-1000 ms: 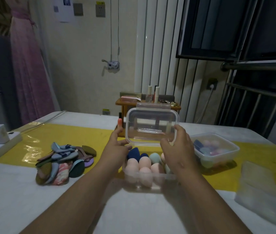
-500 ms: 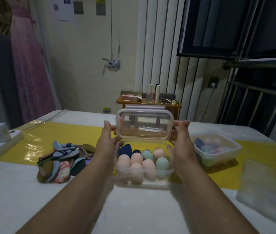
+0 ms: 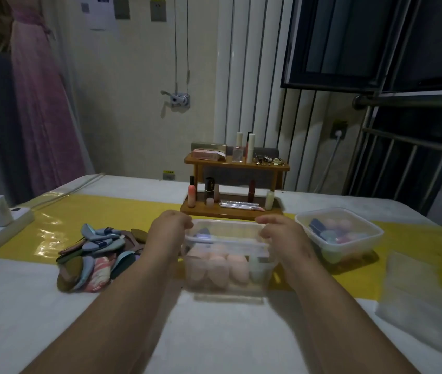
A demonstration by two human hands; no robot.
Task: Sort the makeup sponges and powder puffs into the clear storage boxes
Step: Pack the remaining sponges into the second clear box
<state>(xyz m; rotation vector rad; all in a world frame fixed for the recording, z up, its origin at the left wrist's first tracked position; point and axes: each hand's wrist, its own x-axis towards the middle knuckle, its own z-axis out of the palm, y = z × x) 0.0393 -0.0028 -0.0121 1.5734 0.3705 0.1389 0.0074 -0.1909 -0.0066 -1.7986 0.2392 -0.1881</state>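
Waiting at nine o'clock on the counter (image 3: 214, 336), the powder puffs (image 3: 98, 255) lie unsorted. Left hand (image 3: 170, 229) and right hand (image 3: 282, 234), fingers curled over its ends, have lowered the lid (image 3: 225, 236) onto the central box (image 3: 228, 286) of sponges (image 3: 237, 267); that box looks finished.

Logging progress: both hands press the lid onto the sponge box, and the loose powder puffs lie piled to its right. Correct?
No: the head view shows the powder puffs piled to the left of the sponge box. The rest, about the lid, holds.
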